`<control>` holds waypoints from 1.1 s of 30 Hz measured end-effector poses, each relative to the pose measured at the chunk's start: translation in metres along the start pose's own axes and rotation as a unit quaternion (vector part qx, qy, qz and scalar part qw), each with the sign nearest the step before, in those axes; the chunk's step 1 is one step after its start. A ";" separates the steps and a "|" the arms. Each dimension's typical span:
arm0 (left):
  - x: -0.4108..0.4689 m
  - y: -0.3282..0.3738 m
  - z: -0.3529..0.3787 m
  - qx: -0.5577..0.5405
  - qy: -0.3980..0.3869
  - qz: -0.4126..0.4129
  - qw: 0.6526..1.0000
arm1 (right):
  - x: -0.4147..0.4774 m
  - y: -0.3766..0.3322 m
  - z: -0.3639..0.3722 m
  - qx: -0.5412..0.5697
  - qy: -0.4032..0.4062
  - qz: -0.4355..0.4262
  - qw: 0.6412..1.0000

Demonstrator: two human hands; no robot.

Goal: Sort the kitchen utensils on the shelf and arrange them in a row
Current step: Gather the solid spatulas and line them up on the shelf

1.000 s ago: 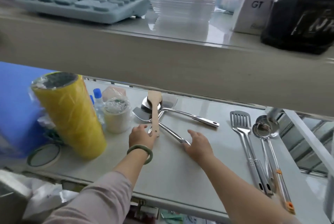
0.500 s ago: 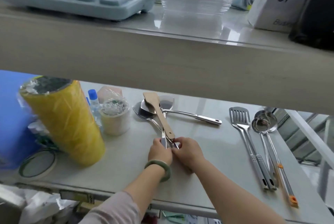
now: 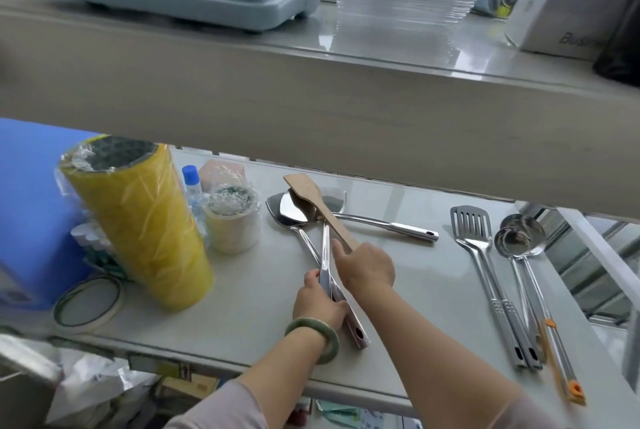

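Both hands have parted since half a second ago: the left hand (image 3: pixel 320 304) has slid down the steel handles and the right hand (image 3: pixel 369 267) has lifted the pale flat wooden spatula (image 3: pixel 320 207).

On the glossy white shelf (image 3: pixel 415 290), the left fingers are curled tight around two polished steel turner handles (image 3: pixel 325 255), while the right fingers pinch the spatula's handle end, its blade tilted over the shiny heads. A mirror-bright steel spoon (image 3: pixel 388 226) lies just behind; a slotted steel turner (image 3: pixel 472 231) and two round steel ladles (image 3: pixel 519 238) lie side by side to the right, near a yellow tape roll stack (image 3: pixel 138 221) at left.
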State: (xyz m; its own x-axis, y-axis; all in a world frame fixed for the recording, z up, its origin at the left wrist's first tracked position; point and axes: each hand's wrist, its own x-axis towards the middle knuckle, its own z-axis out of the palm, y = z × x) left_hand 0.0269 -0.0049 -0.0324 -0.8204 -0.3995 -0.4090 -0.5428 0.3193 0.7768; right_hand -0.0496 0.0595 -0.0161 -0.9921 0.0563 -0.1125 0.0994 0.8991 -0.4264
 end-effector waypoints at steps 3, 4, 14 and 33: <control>-0.001 0.000 0.000 0.003 0.001 -0.001 1.000 | 0.013 -0.004 0.006 -0.010 0.021 -0.062 0.998; -0.001 -0.001 0.000 0.008 0.001 -0.001 1.000 | 0.018 -0.003 0.008 0.000 0.004 -0.083 0.997; 0.006 -0.001 -0.007 0.033 -0.016 0.012 0.999 | 0.033 0.014 0.021 -0.016 -0.124 -0.068 0.990; 0.026 0.015 0.005 0.152 0.031 -0.041 0.987 | 0.033 0.170 -0.053 -0.088 0.177 0.111 0.974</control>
State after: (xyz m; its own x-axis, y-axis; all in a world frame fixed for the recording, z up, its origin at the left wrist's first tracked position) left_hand -0.0040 -0.0061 -0.0338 -0.7647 -0.4826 -0.4270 -0.6427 0.5231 0.5597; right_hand -0.0694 0.2370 -0.0441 -0.9150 0.3762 0.1459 0.3306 0.9062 -0.2635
